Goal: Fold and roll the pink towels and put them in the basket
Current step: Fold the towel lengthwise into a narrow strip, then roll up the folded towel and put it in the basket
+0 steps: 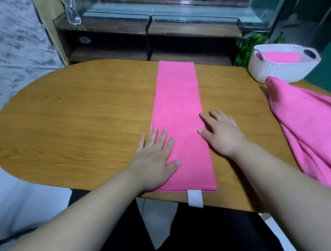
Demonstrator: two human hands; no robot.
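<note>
A pink towel (179,106) lies folded into a long narrow strip down the middle of the wooden table (72,118), with a white tag (195,198) hanging over the near edge. My left hand (155,158) rests flat on the strip's left edge near the front, fingers spread. Flat against the strip's right edge, a little farther away, lies my right hand (221,132). A white woven basket (284,62) stands at the far right corner with a pink towel (281,56) inside. Another pink towel (311,129) lies loose and crumpled on the table's right side.
Behind the table stands a dark shelf unit (147,42) with glass tanks on top. A green plant (248,46) is beside the basket. A grey wall and a hanging plastic bottle (71,9) are at the far left.
</note>
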